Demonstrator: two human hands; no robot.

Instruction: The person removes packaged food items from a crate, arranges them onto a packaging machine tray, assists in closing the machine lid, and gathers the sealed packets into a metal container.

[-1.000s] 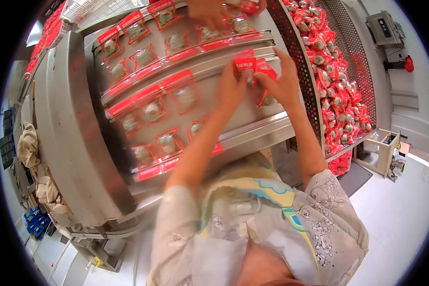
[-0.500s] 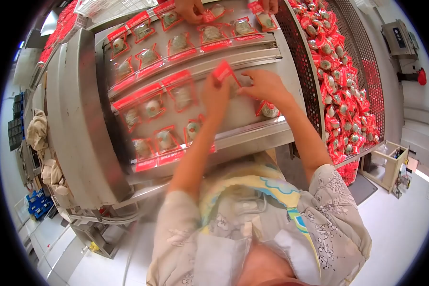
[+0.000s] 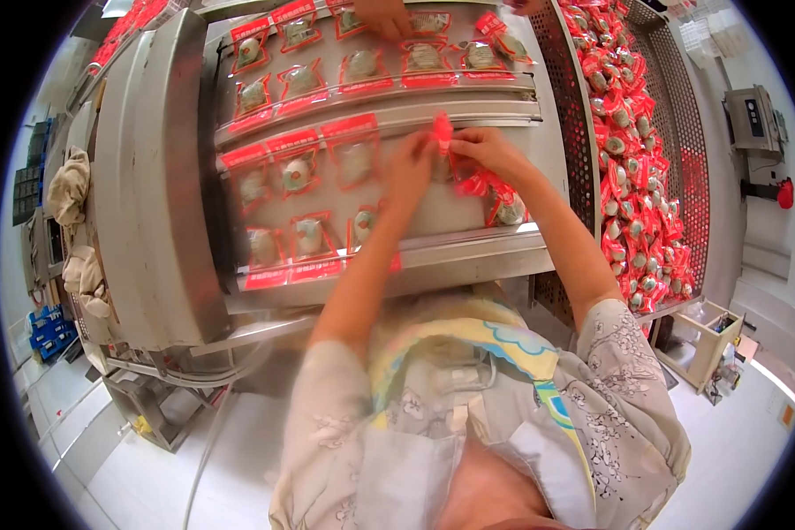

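Note:
Both my hands meet at a red-topped clear packet (image 3: 442,146) over the lower half of the steel machine bed (image 3: 433,212). My left hand (image 3: 410,166) pinches the packet from the left. From the right, my right hand (image 3: 490,152) has its thumb and fingers pressed together at the packet's edge. Just below my right hand lies another packet (image 3: 507,210), with a blurred red piece beside it. Left of my hands, several packets with pale round contents lie in two rows, one of them a packet (image 3: 297,174) with its red end upward.
Across the metal bars, more packets (image 3: 362,66) lie in rows, and another person's hand (image 3: 384,16) reaches among them. A perforated steel trough (image 3: 689,168) on the right holds a heap of red packets (image 3: 623,168). The machine's large steel cover (image 3: 155,194) stands at left.
My hands have kept working at a packet, moving left and then close together around it. The other person's hands have shifted, leaving a packet at the far row's right end. The view has shifted.

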